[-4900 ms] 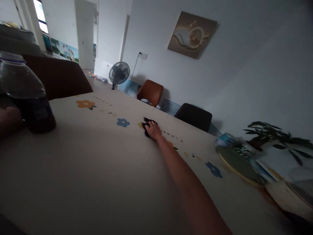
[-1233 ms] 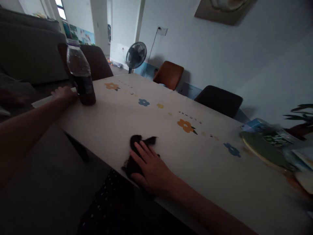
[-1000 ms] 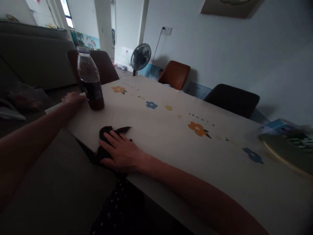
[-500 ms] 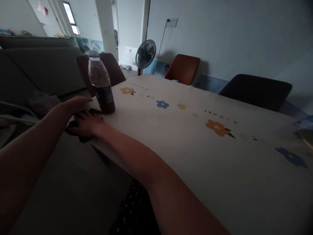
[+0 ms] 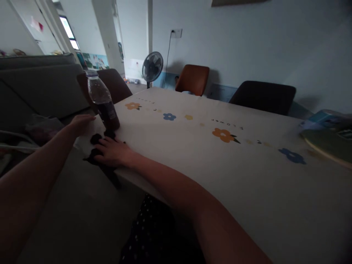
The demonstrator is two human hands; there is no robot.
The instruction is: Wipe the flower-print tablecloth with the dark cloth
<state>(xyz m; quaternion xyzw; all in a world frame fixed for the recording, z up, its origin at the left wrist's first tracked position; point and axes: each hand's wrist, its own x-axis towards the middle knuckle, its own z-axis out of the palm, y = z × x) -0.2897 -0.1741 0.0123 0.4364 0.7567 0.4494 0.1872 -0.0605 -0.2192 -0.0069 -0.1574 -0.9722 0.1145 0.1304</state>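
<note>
From the head view, a clear bottle point(image 5: 103, 104) stands upright near the left corner of the table point(image 5: 209, 165). It has a purple cap, and dark drink fills its lower part. The top part looks empty.

A black cloth point(image 5: 96, 140) lies on the table just in front of the bottle, close to the table edge. Part of it hangs over the edge.

The right hand point(image 5: 113, 154) lies flat on top of the cloth. Its fingers point(image 5: 102, 149) are spread out and press down on the cloth. It does not pinch the cloth. The cloth sticks out past the fingertips, toward the bottle.

The left hand point(image 5: 81, 121) is at the table corner, just left of the bottle. Its fingers point at the bottle and look loosely open. I cannot tell if they touch the bottle. It holds nothing.

The table has a pale cover with small flowers point(image 5: 224, 135) on it. A fan point(image 5: 152, 68) stands far back by the wall. An orange chair point(image 5: 192, 78) and a dark chair point(image 5: 262, 96) sit at the far side of the table. A gray sofa point(image 5: 38, 86) is on the left.
</note>
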